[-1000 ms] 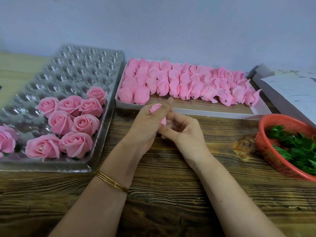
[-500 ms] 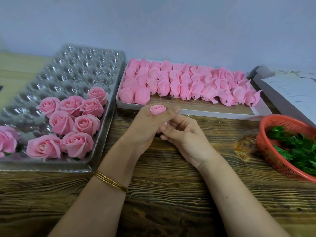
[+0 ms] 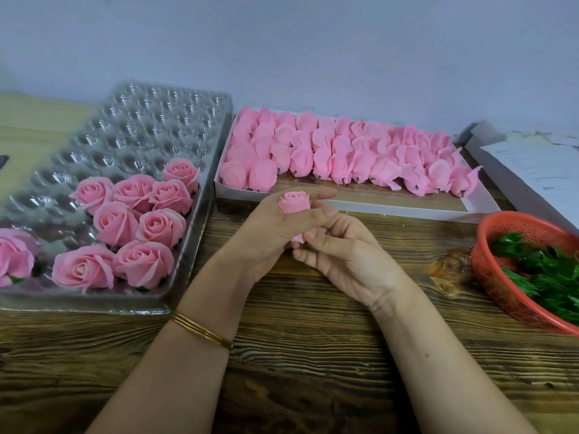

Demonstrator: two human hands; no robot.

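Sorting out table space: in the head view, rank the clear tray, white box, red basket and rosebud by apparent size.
1. Clear tray, though it lies nearer the camera than the box, so this is unsure.
2. White box.
3. Red basket, cut off by the frame edge.
4. Rosebud, smallest by far.

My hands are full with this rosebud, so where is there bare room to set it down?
The rosebud could go on the bare table along the near edge, between the clear tray and the orange basket. The tray's rear cups are empty. Crowded: the tray's near corner with open roses, the white box packed with buds, the basket full of leaves.
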